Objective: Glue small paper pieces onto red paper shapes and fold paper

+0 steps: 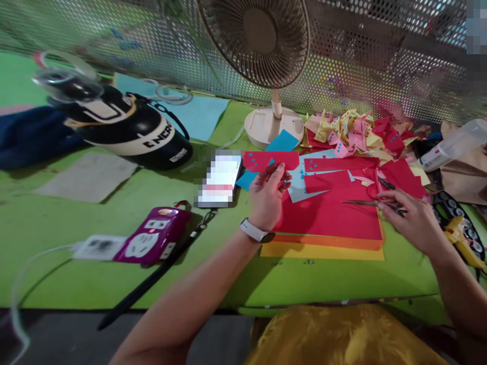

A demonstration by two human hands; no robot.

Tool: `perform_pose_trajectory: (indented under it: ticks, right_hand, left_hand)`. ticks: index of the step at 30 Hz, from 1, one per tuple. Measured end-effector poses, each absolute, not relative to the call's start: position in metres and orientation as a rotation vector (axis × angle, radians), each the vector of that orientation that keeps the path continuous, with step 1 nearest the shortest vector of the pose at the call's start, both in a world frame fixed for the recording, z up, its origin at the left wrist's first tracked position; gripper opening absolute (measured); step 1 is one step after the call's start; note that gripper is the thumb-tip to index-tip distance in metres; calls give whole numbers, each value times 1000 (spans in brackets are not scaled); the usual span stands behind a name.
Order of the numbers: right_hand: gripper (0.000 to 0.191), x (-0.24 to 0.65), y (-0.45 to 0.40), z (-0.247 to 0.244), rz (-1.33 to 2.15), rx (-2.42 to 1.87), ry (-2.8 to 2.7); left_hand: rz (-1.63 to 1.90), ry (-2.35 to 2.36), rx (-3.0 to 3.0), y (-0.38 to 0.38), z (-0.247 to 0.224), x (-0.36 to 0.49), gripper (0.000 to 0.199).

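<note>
My left hand (268,195) pinches a small red paper piece (287,161) with clipped corners and several tiny blue shapes on its left part. In my right hand (413,218) is a slim, pointed metal tool that looks like tweezers (357,203), its tip directed left over a large red sheet (342,218). A dark, narrow object (386,183) shows just above the right fingers; its kind is unclear. Under the red sheet lie orange and yellow sheets (323,252). A pale blue paper (299,192) with blue bits sits beside my left hand.
A fan (262,35) stands at the back before a perforated metal screen (152,45). Folded paper scraps (353,126) are heaped back right, near a clear bottle (452,144). Leftward are a phone (219,180), a purple power strip (152,235) with cables, and a black bottle (129,126).
</note>
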State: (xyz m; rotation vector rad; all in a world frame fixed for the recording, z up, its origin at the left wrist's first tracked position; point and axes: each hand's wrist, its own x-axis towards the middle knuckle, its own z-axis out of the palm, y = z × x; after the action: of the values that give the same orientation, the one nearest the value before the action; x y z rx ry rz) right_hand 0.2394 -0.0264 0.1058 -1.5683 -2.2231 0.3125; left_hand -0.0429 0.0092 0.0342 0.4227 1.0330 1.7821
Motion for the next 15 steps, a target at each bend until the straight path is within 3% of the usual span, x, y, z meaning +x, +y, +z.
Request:
perform_pose_trajectory:
  ticks: [4,8,15]
  right_hand:
    - [19,200,-12,113,87,-1352,-2338]
    - [18,175,1,103,232,-1237,-2490]
    - [21,182,18,92,439,-1487,-2525]
  left_hand:
    - [1798,1044,400,10,35,-44,18]
    - [1797,1046,403,12,34,-46,20]
    - [1802,1054,389,13,32,-49,24]
